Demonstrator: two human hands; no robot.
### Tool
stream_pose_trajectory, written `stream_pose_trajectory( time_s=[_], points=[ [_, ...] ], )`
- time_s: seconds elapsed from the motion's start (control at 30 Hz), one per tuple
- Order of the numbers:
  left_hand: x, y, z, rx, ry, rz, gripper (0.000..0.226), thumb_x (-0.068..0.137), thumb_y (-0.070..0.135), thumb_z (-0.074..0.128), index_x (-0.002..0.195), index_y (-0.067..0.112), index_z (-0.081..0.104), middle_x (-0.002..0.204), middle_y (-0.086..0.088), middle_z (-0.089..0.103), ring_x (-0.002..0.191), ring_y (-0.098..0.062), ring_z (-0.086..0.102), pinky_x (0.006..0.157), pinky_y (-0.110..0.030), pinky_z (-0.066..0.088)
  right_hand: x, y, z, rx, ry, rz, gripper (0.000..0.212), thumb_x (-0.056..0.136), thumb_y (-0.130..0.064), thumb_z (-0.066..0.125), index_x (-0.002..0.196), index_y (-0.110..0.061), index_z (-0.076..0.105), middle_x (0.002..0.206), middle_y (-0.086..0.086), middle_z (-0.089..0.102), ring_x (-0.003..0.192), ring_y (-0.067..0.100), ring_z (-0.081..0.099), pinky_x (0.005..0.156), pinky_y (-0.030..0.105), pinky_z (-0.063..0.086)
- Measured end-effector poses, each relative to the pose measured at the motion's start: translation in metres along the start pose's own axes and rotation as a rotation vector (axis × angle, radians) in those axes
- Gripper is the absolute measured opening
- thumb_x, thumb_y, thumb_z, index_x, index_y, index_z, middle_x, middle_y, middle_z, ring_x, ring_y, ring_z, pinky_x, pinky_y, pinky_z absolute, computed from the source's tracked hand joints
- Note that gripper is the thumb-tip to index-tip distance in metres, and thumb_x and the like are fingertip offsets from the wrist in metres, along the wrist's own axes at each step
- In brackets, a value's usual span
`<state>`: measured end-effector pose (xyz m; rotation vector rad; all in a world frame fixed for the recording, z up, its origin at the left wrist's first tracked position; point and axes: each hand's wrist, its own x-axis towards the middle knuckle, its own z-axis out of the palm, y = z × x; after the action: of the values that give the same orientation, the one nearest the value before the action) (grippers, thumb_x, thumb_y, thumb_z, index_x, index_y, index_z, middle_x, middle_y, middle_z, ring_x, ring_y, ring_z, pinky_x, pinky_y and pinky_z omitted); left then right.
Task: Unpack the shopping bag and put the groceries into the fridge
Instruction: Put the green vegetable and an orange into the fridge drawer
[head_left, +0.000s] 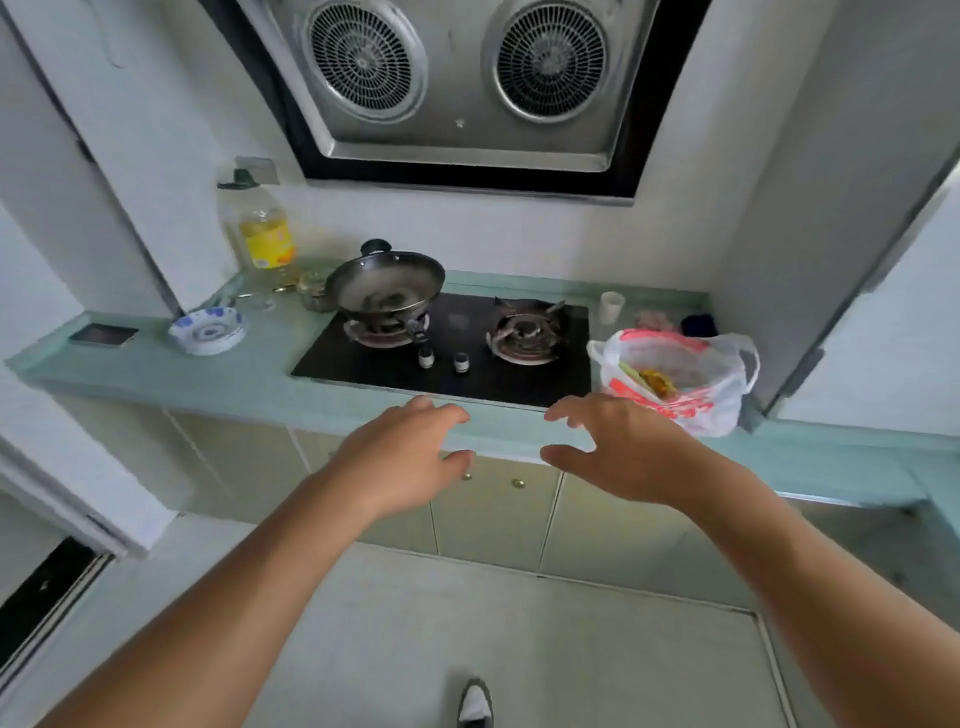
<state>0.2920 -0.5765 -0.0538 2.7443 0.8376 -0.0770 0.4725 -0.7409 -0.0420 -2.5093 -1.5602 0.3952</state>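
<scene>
Two empty hands, left hand (402, 460) and right hand (631, 449); one shopping bag (685, 379)

Your left grip (410, 457) and right grip (618, 452) hover with loose, spread fingers just short of the front edge of the pale green bench (234, 374), with open air between them. From your right grip the way to the white plastic shopping bag with red print (680, 379) lies open; the bag stands at the bench's right end. A tall white panel with a grey edge (883, 338) crowds the bag's right side, and a small white cup (611, 306) stands behind it. Left of the bag, the bare burner of the black glass hob (363, 369) leaves low room; the steel wok (387, 286) stands well apart on the left burner.
</scene>
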Motion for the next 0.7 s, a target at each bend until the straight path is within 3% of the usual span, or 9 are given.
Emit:
stream_pose_trajectory(
  time_s=[0.37,0.57,0.7],
  points=[
    [0.202,0.082,0.024,0.041,-0.153,0.296,0.05,0.097,0.052,0.048,0.144,0.036,0.04,0.137,0.005,0.045,0.118,-0.019,0.051,0.091,-0.042,0.051,0.066,0.137,-0.025,0.143,0.054,0.299,0.05,0.094,-0.051,0.061,0.138,-0.028,0.054,0.135,-0.003,0.061,0.119,0.021,0.059,0.103,0.038,0.048],
    [0.278,0.124,0.041,0.079,-0.2,0.379,0.047,0.097,0.051,0.048,0.14,0.034,0.043,0.129,0.003,0.047,0.119,-0.02,0.051,0.09,-0.044,0.051,0.097,0.21,-0.028,0.158,0.079,0.357,0.045,0.095,-0.047,0.062,0.135,-0.029,0.058,0.133,-0.003,0.063,0.116,0.02,0.061,0.09,0.023,0.039],
    [0.33,0.152,0.06,0.091,-0.21,0.375,0.044,0.097,0.049,0.049,0.137,0.032,0.046,0.128,0.003,0.049,0.117,-0.021,0.052,0.088,-0.043,0.051,0.134,0.267,-0.029,0.175,0.033,0.33,0.044,0.096,-0.047,0.059,0.136,-0.028,0.057,0.135,-0.001,0.062,0.116,0.022,0.061,0.097,0.032,0.047]
  ],
)
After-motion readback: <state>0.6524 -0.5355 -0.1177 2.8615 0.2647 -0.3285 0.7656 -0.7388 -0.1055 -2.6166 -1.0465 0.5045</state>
